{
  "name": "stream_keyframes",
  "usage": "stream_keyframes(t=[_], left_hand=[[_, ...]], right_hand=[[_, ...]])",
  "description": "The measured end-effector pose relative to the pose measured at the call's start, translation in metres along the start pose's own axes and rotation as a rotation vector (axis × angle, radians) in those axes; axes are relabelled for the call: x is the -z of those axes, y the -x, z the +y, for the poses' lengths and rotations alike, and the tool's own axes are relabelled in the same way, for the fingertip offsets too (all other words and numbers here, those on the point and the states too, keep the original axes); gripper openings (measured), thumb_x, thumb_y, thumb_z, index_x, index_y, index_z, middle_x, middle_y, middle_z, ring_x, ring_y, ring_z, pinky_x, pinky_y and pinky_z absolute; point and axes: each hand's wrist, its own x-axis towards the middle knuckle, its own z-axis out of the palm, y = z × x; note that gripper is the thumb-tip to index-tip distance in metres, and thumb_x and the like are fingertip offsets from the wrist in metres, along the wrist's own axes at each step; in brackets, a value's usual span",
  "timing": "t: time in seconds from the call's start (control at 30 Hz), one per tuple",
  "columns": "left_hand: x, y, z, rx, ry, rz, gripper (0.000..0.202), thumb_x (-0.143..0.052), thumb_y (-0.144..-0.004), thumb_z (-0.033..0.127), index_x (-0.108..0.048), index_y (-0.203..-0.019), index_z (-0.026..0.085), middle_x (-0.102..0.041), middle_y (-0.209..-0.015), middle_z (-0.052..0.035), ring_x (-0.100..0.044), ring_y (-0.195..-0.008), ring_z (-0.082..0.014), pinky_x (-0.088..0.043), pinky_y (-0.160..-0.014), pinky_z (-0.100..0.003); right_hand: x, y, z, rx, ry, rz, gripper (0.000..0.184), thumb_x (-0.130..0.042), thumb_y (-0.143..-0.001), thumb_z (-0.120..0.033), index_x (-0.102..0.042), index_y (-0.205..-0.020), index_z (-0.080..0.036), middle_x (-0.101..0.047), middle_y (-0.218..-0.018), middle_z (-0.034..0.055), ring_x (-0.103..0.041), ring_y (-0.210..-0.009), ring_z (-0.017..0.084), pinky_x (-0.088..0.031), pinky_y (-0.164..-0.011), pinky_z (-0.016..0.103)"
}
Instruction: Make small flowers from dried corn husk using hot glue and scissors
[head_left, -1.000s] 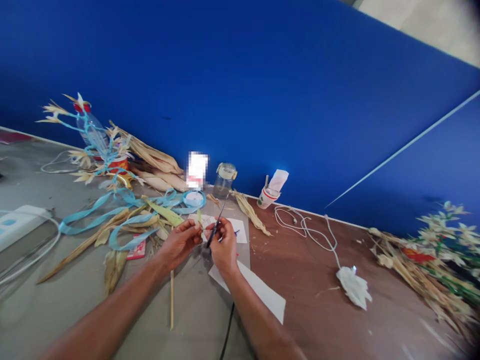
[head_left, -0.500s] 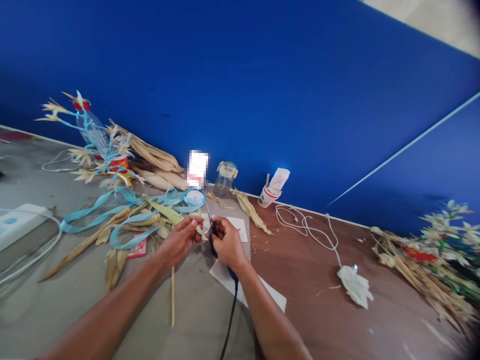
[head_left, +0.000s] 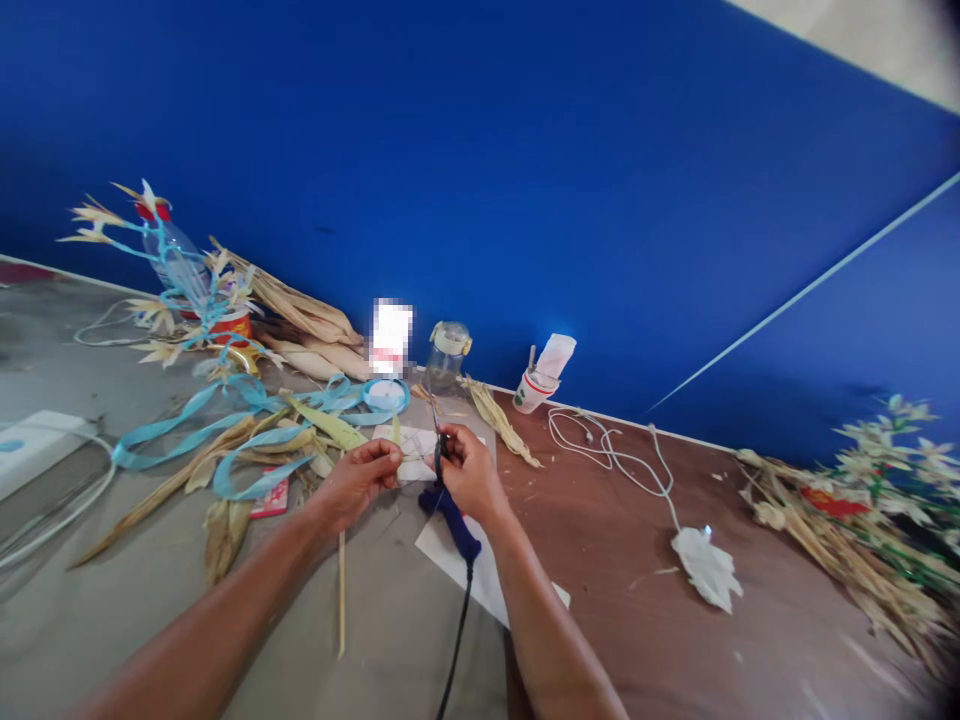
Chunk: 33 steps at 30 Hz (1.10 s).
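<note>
My right hand (head_left: 472,472) is closed around the dark handles of a pair of scissors (head_left: 440,445), whose metal blades point up and away from me. To its left, my left hand (head_left: 361,482) pinches a small, pale, thin piece of corn husk (head_left: 409,458), partly hidden by the fingers. Both hands are just above white paper (head_left: 414,440) on the table. Below the right hand lies a dark blue glue gun (head_left: 456,530) with a black cord. Green and dry corn husks (head_left: 328,422) and a light blue ribbon (head_left: 172,440) lie left of the hands.
At the back stand a lidded jar (head_left: 448,355), a bright blurred screen (head_left: 391,335) and a paper cup (head_left: 534,390). A husk-flower arrangement with a plastic bottle (head_left: 176,262) is at left. White cable (head_left: 585,440) and husk flowers (head_left: 892,460) lie right.
My right hand with the scissors has shifted a little right and up, away from my left fingers. More of the glue gun now shows beneath it.
</note>
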Motion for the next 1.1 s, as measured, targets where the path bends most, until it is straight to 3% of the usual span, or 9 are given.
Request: stream_keyframes(t=[0.17,0.33,0.47,0.73,0.9,1.1], left_hand=[[0.001,-0.001,-0.001,0.010,0.156,0.025,0.017,-0.074,-0.065,0.020,-0.060,-0.071,0.014,-0.052,-0.060,0.0040,-0.046,-0.049,-0.0049,-0.043,-0.054,-0.020],[-0.004,0.001,-0.005,0.054,0.153,-0.009,0.018,-0.075,-0.065,0.021,-0.059,-0.070,0.014,-0.052,-0.060,0.0033,-0.048,-0.050,-0.0056,-0.043,-0.054,-0.020],[-0.006,0.003,-0.006,0.052,0.056,-0.038,0.019,-0.076,-0.063,0.023,-0.060,-0.069,0.014,-0.053,-0.060,0.0029,-0.047,-0.051,-0.0065,-0.040,-0.054,-0.020],[-0.004,0.001,-0.007,-0.032,-0.253,-0.059,0.019,-0.074,-0.065,0.030,-0.064,-0.062,0.013,-0.054,-0.057,0.0009,-0.045,-0.056,-0.0080,-0.035,-0.056,-0.021],[0.000,-0.001,-0.008,-0.071,-0.174,-0.005,0.019,-0.074,-0.064,0.030,-0.067,-0.067,0.013,-0.056,-0.058,0.0004,-0.048,-0.056,-0.0087,-0.037,-0.057,-0.022],[0.001,-0.002,-0.007,-0.045,0.002,0.048,0.019,-0.075,-0.063,0.028,-0.067,-0.069,0.013,-0.057,-0.062,-0.0004,-0.048,-0.056,-0.0081,-0.040,-0.056,-0.021]], right_hand=[[-0.019,0.006,-0.009,-0.028,-0.099,0.130,0.038,-0.062,-0.064,-0.021,-0.052,-0.101,-0.016,-0.060,-0.073,-0.0002,-0.052,-0.057,0.010,-0.041,-0.053,0.022],[-0.037,0.008,-0.010,-0.010,-0.224,0.207,0.035,-0.059,-0.066,-0.022,-0.048,-0.100,-0.018,-0.062,-0.079,0.0018,-0.059,-0.066,0.013,-0.047,-0.060,0.024],[-0.032,0.005,-0.008,-0.065,-0.246,0.208,0.034,-0.058,-0.066,-0.023,-0.049,-0.098,-0.017,-0.062,-0.075,0.0004,-0.061,-0.068,0.014,-0.048,-0.062,0.025],[-0.020,0.001,-0.006,-0.066,-0.185,0.061,0.034,-0.057,-0.063,-0.021,-0.052,-0.096,-0.018,-0.061,-0.070,-0.0011,-0.058,-0.062,0.014,-0.045,-0.058,0.024],[-0.018,0.003,-0.013,-0.075,-0.192,0.110,0.039,-0.061,-0.063,-0.023,-0.051,-0.099,-0.017,-0.059,-0.069,-0.0018,-0.053,-0.056,0.012,-0.041,-0.052,0.023],[-0.029,0.007,-0.016,-0.044,-0.234,0.169,0.040,-0.064,-0.063,-0.023,-0.050,-0.100,-0.016,-0.064,-0.076,0.0014,-0.057,-0.062,0.012,-0.045,-0.057,0.024]])
